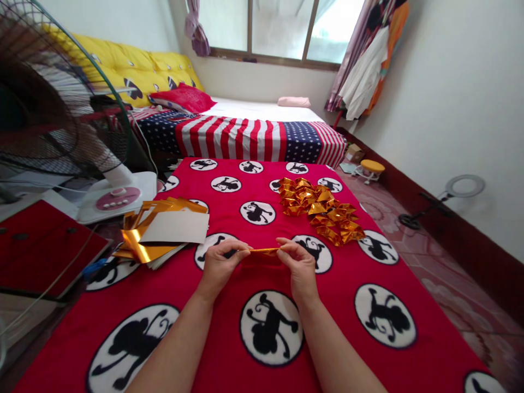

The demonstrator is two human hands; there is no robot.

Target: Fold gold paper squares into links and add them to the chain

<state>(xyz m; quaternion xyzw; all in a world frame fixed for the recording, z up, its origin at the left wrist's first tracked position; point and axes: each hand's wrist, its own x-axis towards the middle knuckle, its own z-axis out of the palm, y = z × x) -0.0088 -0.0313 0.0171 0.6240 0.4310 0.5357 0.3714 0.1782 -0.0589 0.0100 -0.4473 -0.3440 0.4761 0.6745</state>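
Head view, only one. Both hands are working over the middle of the cloth-covered table (344,270), well in from the left and right edges. Left hand (223,262): thumb and index are closing on one end of a folded gold foil strip (264,250), other fingers curling in. Right hand (298,262): same pinch on the opposite end. The strip is spanning the gap between them, lying nearly parallel to the far edge, seemingly just clear of the cloth.

Stack of gold and white sheets (176,226) is sitting at the left edge, fanning out untidily. Can't tell if it's overhanging. Folded gold pieces (313,207) are lying in a cluster toward the far right corner, nearest ones getting close to the right edge.

Risks, my read: pinch is only catching the ends, so uneven pull could be skewing the crease or tearing the foil. Loose top sheets could be sliding off the left edge if an arm is brushing them. Fan (98,147) is standing beside that stack; can't tell if it's blowing, but a draught would be lifting light sheets.
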